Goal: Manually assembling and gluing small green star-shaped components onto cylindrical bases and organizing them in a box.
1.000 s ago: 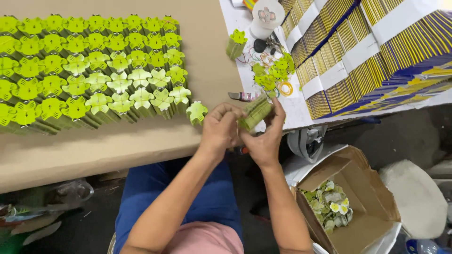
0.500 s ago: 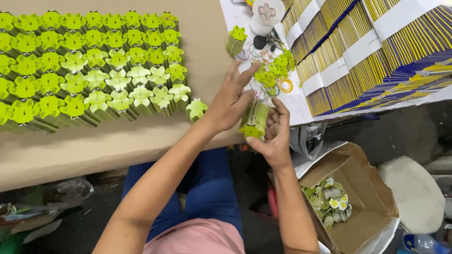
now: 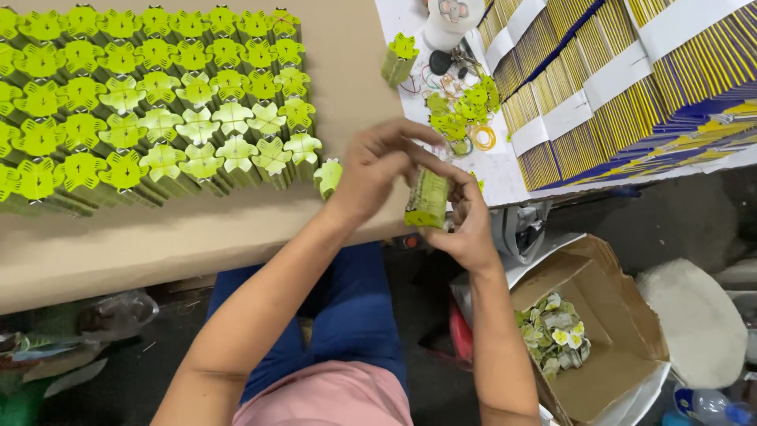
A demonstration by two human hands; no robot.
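- Since half a second ago the left hand (image 3: 377, 175) has drawn back from its reach toward the loose green pieces and now sits against the right hand (image 3: 467, 225); the green bundle (image 3: 427, 199) has risen a little with them.
- The green bundle, a tight upright stack of yellow-green flower-shaped cutouts, stands between the two hands just off the near edge of the worktop (image 3: 236, 229).
- The left hand is curled over the bundle's top and left side, fingers bent and touching it.
- The right hand grips the bundle from below and from the right, its fingers wrapped up around the stack.
- To the left of the hands, rows of finished green bundles (image 3: 158, 102) stand packed together on the brown worktop; one single bundle (image 3: 328, 177) stands apart, just beside the left wrist.
- Beyond the hands lie loose green cutouts (image 3: 457, 118) and rubber bands (image 3: 482, 139) on a white sheet, with another lone bundle (image 3: 399, 58) farther off.
- To the right of the hands, stacks of yellow and blue printed sheets (image 3: 631, 87) with white bands fill the worktop.
- Below the right forearm an open cardboard box (image 3: 607, 331) holds pale flower-shaped scraps (image 3: 552, 335).
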